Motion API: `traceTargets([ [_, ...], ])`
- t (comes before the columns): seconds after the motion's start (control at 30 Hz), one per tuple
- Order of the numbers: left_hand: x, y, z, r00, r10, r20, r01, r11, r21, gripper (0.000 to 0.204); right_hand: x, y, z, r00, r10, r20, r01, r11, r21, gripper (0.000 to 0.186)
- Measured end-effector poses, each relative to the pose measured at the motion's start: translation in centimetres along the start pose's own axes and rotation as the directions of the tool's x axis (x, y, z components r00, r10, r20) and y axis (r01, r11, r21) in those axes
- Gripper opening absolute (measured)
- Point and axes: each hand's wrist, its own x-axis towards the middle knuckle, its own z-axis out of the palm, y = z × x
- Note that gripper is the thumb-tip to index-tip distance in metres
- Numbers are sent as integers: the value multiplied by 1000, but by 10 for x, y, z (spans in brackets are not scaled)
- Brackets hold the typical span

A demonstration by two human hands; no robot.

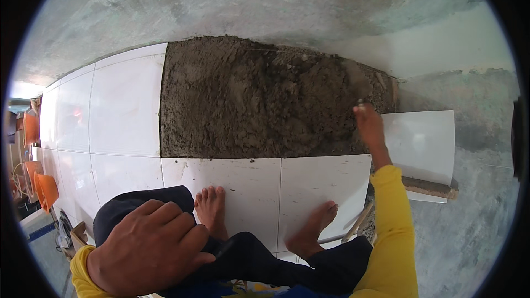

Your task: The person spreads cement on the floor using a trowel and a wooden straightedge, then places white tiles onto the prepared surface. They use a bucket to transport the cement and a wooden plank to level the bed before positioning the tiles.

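Observation:
My right hand [371, 128] is closed around the handle of a trowel [360, 102] over the right end of a bed of wet grey mortar [232, 99]. The trowel's blade is smeared and blends with the mortar. Nearer to me, my left hand [154, 245] rests on my bent left knee, its fingers curled and nothing seen in them. Large white tiles [130, 102] lie to the left of the mortar. Another row of white tiles [221, 168] borders its near edge, and my bare feet stand on that row.
A bare cement wall [265, 0] rises behind the mortar. To the right, a loose white tile [419, 138] leans by a piece of wood [428, 187]. Orange chairs [45, 190] and a cable [64, 232] are at the far left.

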Motion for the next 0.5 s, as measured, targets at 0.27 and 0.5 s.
traceTargets([
  [0.27,0,-14,-6,993,116,-11,-116,993,-17,29,5,-92,99,964,-77,254,55,994,91,45],
  [0.5,-10,-22,-3,997,64,-48,-65,998,-24,30,-22,-155,130,990,112,85,-132,950,283,46],
])
